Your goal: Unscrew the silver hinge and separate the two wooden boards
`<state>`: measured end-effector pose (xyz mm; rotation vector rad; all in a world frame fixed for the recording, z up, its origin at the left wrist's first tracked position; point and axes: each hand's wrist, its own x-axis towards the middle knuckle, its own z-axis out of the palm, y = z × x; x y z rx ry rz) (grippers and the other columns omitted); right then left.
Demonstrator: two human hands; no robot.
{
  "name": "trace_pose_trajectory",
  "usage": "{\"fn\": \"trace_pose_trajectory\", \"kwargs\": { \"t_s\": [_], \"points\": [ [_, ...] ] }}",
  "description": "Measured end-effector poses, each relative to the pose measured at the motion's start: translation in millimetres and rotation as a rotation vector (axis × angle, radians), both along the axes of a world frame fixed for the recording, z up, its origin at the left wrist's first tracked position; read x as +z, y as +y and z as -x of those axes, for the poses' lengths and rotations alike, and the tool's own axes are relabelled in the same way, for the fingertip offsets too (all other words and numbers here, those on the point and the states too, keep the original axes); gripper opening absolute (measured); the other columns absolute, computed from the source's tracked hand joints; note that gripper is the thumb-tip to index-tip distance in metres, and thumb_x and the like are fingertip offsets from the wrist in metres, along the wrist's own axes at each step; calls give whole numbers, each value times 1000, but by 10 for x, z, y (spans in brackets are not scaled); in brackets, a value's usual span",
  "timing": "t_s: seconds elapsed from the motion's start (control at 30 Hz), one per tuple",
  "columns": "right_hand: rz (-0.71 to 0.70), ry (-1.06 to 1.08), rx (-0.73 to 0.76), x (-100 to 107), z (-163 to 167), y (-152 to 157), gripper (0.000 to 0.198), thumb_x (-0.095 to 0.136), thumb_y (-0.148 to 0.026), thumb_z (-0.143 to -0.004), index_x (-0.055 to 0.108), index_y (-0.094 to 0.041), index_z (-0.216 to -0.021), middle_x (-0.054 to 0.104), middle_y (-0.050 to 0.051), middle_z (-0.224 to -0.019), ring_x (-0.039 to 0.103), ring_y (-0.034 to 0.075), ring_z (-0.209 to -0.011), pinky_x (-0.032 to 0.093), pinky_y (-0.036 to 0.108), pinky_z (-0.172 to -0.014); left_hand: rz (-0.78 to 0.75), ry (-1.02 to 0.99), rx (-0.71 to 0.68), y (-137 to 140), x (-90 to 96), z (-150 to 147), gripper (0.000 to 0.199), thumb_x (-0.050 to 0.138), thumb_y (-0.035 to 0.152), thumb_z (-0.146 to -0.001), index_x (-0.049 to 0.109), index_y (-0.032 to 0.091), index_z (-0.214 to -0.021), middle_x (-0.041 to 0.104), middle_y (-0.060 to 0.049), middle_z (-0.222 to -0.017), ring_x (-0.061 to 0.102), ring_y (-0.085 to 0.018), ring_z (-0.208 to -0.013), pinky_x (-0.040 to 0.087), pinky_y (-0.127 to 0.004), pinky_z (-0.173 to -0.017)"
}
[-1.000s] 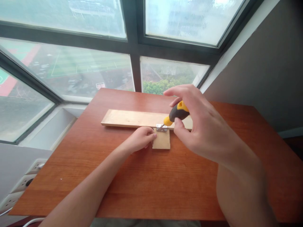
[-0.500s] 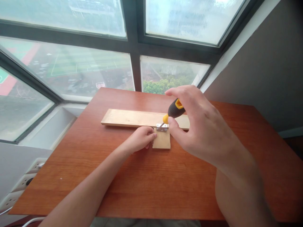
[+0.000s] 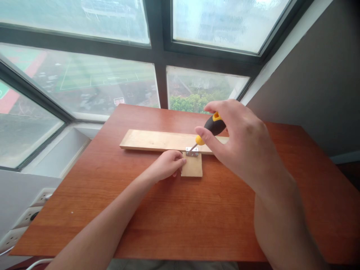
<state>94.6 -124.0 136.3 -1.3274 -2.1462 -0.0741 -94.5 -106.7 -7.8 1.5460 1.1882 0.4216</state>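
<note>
One screwdriver (image 3: 214, 126) meets the hinge (image 3: 192, 152) — open tabletop (image 3: 191, 217) nearer (front edge (image 3: 182, 259) apart).

Reddish-brown table (image 3: 174, 225), dark-framed windows (image 3: 213, 26), pale daylight, grey wall (image 3: 315, 82), white sockets (image 3: 25, 218)

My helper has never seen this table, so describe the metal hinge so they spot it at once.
On the reddish-brown table, a long pale board lies crosswise, with a small squarish wooden piece at its near edge. The hinge sits where the two meet, at the tip of the screwdriver. Among that pale wood, it is the only silvery plate, dotted with round marks.
</note>
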Motion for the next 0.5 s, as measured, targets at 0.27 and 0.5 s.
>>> {"fn": "trace_pose_trajectory", "kwargs": {
  "t_s": [0.27, 0.5],
  "points": [
    [92, 9, 137, 32, -39, -24, 49, 56, -12, -79, 50, -20, -128, 60, 8, -123, 58, 24, -109, 49, 39, -91, -6, 4, -6, 10, -30, 10, 32, 51, 44, -86, 54, 19, -67, 60, 1, -54, 54, -12, -45, 38, -23, -48],
    [20, 14, -1, 8, -32, 21, 29, 55, -24, -88, 59, -19, -116, 68, 6, -108, 64, 22, -90, 51, 38, -78, 6, 0, 10, 13, -47, 11, 31, 52, 44, -85, 54, 18, -68, 62, 0, -58, 53, -11, -44, 38, -23, -47]
  ]
}}
